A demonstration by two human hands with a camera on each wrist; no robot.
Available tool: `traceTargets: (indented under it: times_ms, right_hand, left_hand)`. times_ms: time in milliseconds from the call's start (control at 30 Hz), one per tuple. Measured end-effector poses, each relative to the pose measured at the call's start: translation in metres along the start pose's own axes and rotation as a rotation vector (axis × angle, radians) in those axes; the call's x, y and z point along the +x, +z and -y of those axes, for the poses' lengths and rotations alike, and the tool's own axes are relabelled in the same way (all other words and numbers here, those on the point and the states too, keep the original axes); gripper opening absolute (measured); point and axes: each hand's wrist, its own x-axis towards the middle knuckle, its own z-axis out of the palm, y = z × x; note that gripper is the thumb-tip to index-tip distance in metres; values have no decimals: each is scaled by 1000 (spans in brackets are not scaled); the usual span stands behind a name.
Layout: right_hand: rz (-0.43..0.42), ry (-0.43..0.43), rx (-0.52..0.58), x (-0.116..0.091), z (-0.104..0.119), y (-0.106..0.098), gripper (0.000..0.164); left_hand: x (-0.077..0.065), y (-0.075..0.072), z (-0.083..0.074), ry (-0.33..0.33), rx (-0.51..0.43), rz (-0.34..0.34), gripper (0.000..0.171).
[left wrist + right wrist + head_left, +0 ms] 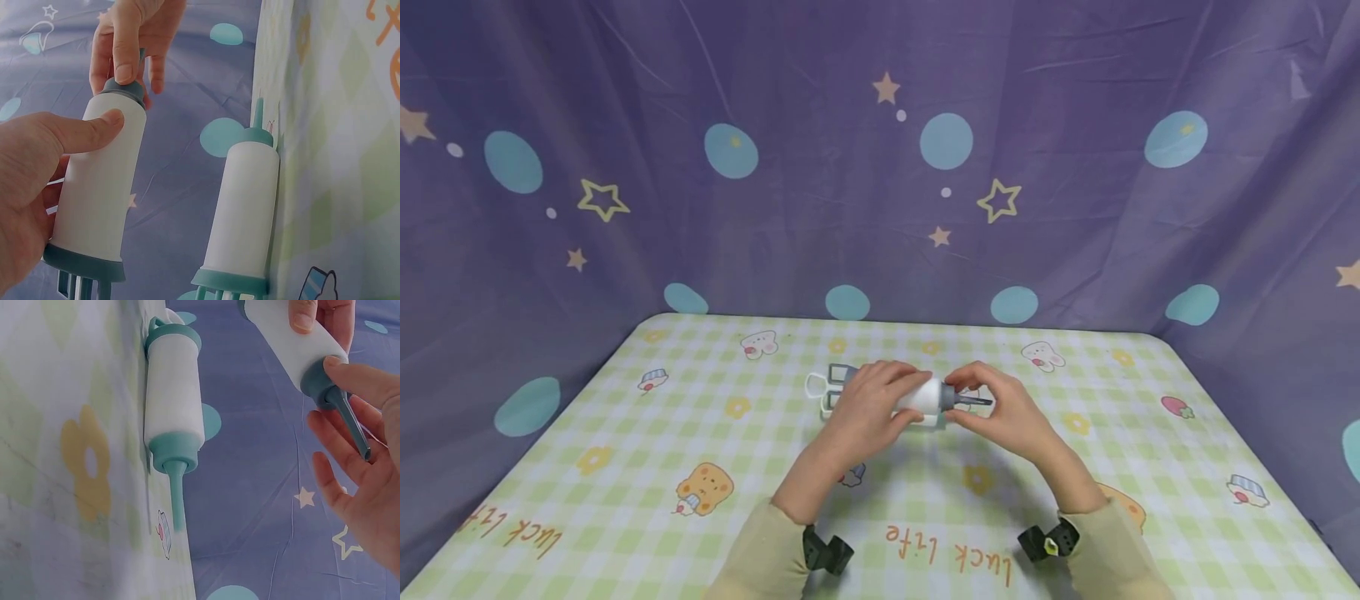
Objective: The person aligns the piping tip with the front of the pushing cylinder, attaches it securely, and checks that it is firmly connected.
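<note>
My left hand [874, 402] grips the white barrel of a large syringe [97, 181], its thumb lying along the side. The syringe has a dark grey-blue collar [317, 378] and a long thin nozzle [353, 425]. With thumb and fingers, my right hand [1011, 417] pinches that collar; the nozzle points right, past the palm. A second white syringe [175, 394], with lighter teal ends and nozzle, lies on the table alongside. In the head view my left hand and the held syringe hide most of it.
A green-and-white checked tablecloth [737, 442] with printed bears, flowers and lettering covers the table. Behind it hangs a purple curtain [820, 167] with stars and blue dots. Dark wrist cameras [827, 552] sit on both sleeves.
</note>
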Motion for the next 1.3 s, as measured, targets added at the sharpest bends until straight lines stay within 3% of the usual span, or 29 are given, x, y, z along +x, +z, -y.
traceTargets:
  times_ms: [333, 567, 833, 967, 1067, 1200, 1300]
  right_hand:
    - [22, 129, -19, -1, 0, 1, 25]
    - [30, 139, 0, -5, -29, 10, 21]
    - [52, 165, 36, -6, -32, 10, 11]
    - [79, 183, 41, -6, -31, 9, 14]
    - [94, 190, 33, -4, -17, 5, 20]
    - [83, 134, 6, -1, 2, -1, 36]
    - [67, 70, -7, 0, 4, -1, 41]
  left_hand:
    - [1, 0, 0, -2, 2, -3, 47]
    - [1, 1, -1, 6, -9, -8, 48]
    - [0, -1, -4, 17, 19, 5, 47]
    - [0, -1, -5, 7, 13, 9, 47]
    - [0, -1, -4, 1, 8, 9, 48]
    - [0, -1, -2, 0, 11, 4, 48]
    - [0, -1, -1, 1, 7, -2, 47]
